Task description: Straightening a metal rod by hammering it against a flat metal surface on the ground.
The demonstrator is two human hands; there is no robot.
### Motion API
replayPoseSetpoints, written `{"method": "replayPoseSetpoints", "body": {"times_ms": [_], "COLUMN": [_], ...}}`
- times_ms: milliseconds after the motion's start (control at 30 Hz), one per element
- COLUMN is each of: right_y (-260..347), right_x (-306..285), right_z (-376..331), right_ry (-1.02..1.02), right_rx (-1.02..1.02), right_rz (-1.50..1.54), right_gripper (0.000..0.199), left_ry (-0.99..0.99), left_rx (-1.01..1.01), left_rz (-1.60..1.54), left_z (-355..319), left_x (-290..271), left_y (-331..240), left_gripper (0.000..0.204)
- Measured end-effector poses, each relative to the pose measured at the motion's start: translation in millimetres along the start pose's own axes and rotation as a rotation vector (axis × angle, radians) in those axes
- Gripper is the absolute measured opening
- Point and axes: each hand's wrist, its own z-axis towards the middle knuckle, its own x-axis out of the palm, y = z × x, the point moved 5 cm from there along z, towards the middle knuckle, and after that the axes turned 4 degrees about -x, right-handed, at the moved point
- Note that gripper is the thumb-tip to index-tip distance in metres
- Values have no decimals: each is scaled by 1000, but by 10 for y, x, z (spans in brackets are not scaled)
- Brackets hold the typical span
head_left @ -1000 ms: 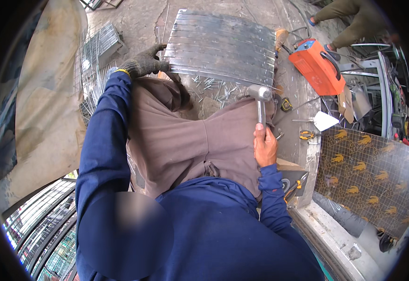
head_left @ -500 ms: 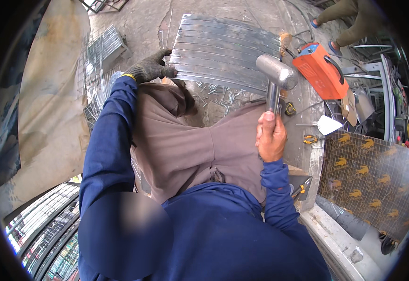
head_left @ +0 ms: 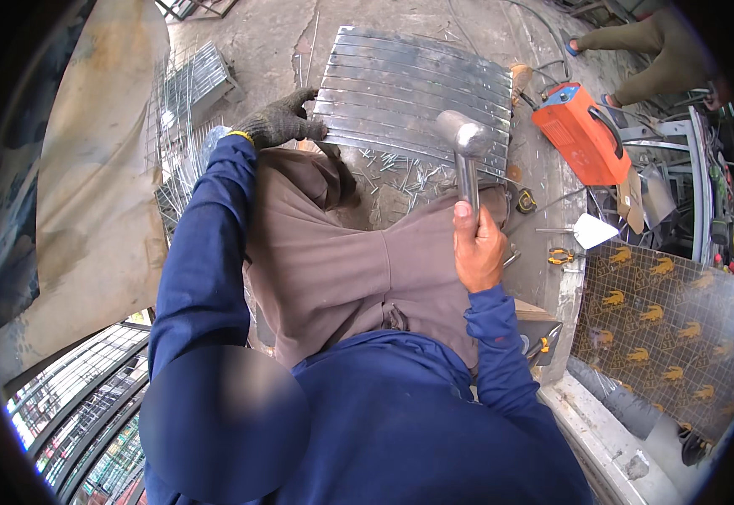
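Note:
In front of my knees lies a slatted metal panel point(head_left: 409, 93), grey and shiny, made of parallel strips. My left hand point(head_left: 287, 120), in a dark knitted glove with a yellow cuff, holds the panel's left edge near its close corner; thumb and forefinger are apart, and some fingertips are hidden. My bare right hand point(head_left: 479, 252) is closed round the handle of a metal hammer point(head_left: 468, 172), held upright with the thumb along the shaft. The hammer's thick cylindrical head appears over the panel's near right part; its height above the panel is hard to judge.
Cut metal scraps point(head_left: 400, 175) litter the ground between my legs. On the right are an orange machine with a black handle point(head_left: 581, 135), a tape measure point(head_left: 526, 200), yellow-handled pliers point(head_left: 560, 256) and a patterned board point(head_left: 661, 328). Wire mesh point(head_left: 177, 109) stands left. Another person's legs point(head_left: 636, 59) show far right.
The hammer's head has shifted left and slightly up in view, tilting left as my right hand turns. My left hand stays at the panel's edge; the whole view has shifted slightly.

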Motion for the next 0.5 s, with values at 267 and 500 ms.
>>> {"method": "replayPoseSetpoints", "body": {"times_ms": [267,500], "right_y": [53,-91], "right_x": [98,198], "right_z": [34,40], "right_ry": [89,59], "right_rx": [33,-27], "right_rz": [-70,-136], "right_gripper": [52,52], "left_ry": [-45,-62], "left_rx": [76,62], "left_rz": [17,17], "left_z": [-2,-12], "left_x": [-49,-33], "left_y": [99,74], "left_gripper": [97,90]}}
